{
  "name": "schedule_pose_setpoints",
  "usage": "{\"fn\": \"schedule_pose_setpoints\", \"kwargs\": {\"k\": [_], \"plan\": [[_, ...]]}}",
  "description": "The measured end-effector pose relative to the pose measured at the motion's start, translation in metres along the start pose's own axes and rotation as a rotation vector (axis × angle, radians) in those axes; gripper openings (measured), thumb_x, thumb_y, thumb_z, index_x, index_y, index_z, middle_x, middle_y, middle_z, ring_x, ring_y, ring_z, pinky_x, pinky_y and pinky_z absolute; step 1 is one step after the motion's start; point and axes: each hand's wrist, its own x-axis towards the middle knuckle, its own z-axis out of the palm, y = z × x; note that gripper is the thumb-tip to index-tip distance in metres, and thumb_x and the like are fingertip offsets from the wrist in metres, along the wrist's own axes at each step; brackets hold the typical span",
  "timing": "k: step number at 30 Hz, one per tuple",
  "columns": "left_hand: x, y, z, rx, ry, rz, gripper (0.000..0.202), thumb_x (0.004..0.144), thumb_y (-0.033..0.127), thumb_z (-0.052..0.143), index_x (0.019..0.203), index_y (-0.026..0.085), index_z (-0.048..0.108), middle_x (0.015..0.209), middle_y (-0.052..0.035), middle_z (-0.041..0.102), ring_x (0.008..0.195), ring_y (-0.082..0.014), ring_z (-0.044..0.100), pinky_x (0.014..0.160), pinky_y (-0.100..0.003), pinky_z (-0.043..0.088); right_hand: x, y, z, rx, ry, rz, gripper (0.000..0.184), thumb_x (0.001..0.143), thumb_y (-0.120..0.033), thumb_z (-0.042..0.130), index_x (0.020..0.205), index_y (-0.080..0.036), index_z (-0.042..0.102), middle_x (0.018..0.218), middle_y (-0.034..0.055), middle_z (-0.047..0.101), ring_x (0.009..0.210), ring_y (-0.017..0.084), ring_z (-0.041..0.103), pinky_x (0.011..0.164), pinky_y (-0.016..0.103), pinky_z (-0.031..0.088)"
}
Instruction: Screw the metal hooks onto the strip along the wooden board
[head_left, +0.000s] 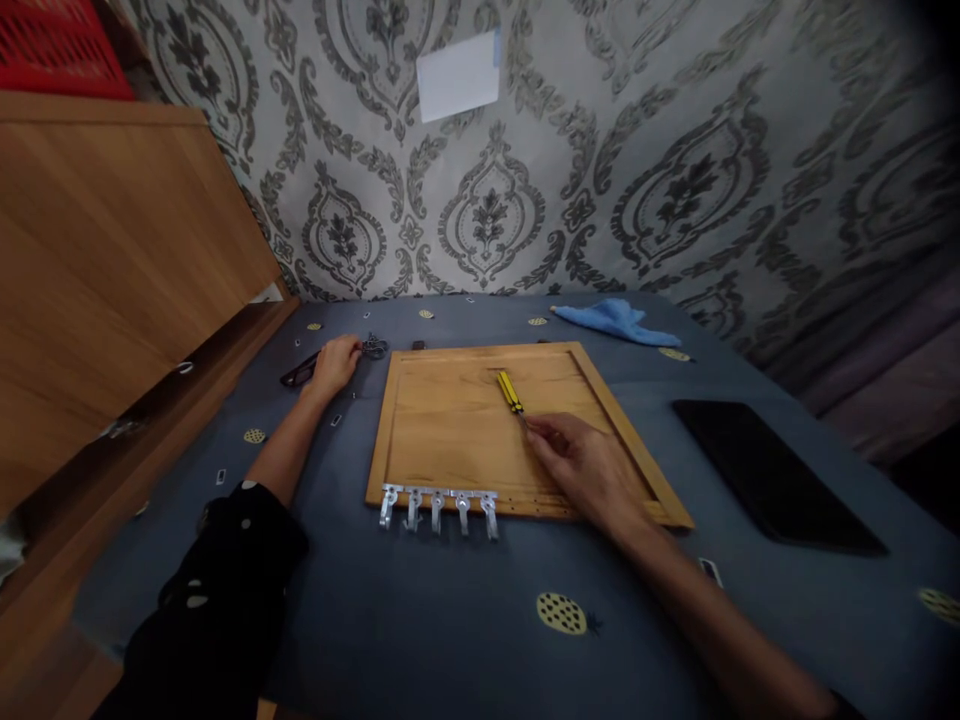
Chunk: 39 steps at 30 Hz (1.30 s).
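Observation:
On the left of the cloth, my left hand [337,366] has its fingers curled together at a small tangle of shiny metal pieces [374,346]; what is between the fingertips is hidden. Dark-framed glasses [300,372] lie just left of that hand, partly behind it. My right hand [574,455] pinches a screwdriver [511,391] by its shaft, the yellow and black handle pointing away from me over the wooden board [457,420]. A row of several silver metal hooks [438,508] sits along the board's near edge, at its left half. Small dark holes show in that edge farther right.
A black tablet-like slab [772,475] lies at the right, and a blue cloth [619,320] at the back. A wooden cabinet [112,260] with a red basket [60,50] on top borders the left. Patterned wallpaper bearing a white card [459,78] rises behind.

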Motion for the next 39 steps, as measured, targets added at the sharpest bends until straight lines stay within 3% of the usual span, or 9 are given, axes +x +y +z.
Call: {"fn": "schedule_pose_setpoints", "kwargs": {"k": [9,17,21,25,30,34,39], "plan": [[-0.011,0.006,-0.018,-0.157,0.032,-0.019,0.036,0.096,0.038,0.062,0.125,0.016,0.060,0.126,-0.0104,0.063,0.112,-0.0229,0.064,0.095,-0.046,0.057,-0.001,-0.001,-0.002,-0.035,0.024,-0.027,0.026,0.085,-0.034,0.055,0.094,-0.022,0.076,0.077,0.0056,0.075,0.066,0.023,0.067,0.063,0.034,0.052],[-0.025,0.019,-0.025,-0.545,-0.021,-0.141,0.035,0.097,0.038,0.061,0.122,0.014,0.060,0.116,-0.0087,0.066,0.097,-0.0186,0.067,0.083,-0.038,0.060,0.001,0.001,0.002,-0.032,0.042,-0.057,0.026,0.084,-0.032,0.054,0.092,-0.021,0.076,0.080,0.0068,0.075,0.067,0.022,0.066,0.063,0.034,0.051],[-0.040,0.043,-0.031,-0.744,-0.099,-0.100,0.030,0.097,0.039,0.061,0.111,0.013,0.063,0.099,-0.0050,0.068,0.082,-0.0140,0.066,0.073,-0.031,0.059,-0.003,-0.004,-0.001,-0.021,0.033,-0.087,0.024,0.088,-0.032,0.054,0.096,-0.022,0.075,0.085,0.0069,0.074,0.070,0.021,0.067,0.066,0.034,0.052],[-0.055,0.088,-0.037,-0.925,-0.222,0.000,0.037,0.081,0.047,0.075,0.091,0.014,0.063,0.078,-0.0021,0.069,0.069,-0.0128,0.067,0.061,-0.023,0.054,-0.013,-0.021,0.000,0.097,0.019,-0.177,0.028,0.092,-0.031,0.053,0.110,-0.021,0.071,0.091,0.0068,0.072,0.067,0.018,0.065,0.065,0.033,0.052],[-0.074,0.139,-0.038,-1.025,-0.437,0.084,0.039,0.073,0.046,0.080,0.087,0.013,0.065,0.069,-0.0027,0.071,0.060,-0.0115,0.066,0.057,-0.021,0.052,-0.025,-0.042,0.007,0.265,-0.008,-0.235,0.033,0.095,-0.029,0.055,0.125,-0.019,0.065,0.093,0.0060,0.070,0.073,0.017,0.063,0.067,0.031,0.053],[-0.087,0.157,-0.032,-1.051,-0.559,0.109,0.034,0.074,0.041,0.079,0.086,0.013,0.064,0.069,-0.0029,0.071,0.060,-0.0106,0.065,0.057,-0.021,0.052,-0.028,-0.046,0.010,0.360,-0.024,-0.272,0.025,0.094,-0.024,0.059,0.116,-0.020,0.069,0.091,0.0045,0.070,0.077,0.016,0.064,0.068,0.029,0.052],[-0.092,0.161,-0.024,-1.054,-0.612,0.117,0.031,0.075,0.039,0.079,0.085,0.014,0.064,0.070,-0.0021,0.070,0.059,-0.0096,0.064,0.060,-0.022,0.053,-0.028,-0.045,0.014,0.453,-0.072,-0.309,0.012,0.093,-0.023,0.061,0.093,-0.019,0.072,0.079,0.0018,0.066,0.071,0.014,0.061,0.064,0.028,0.048]]}}
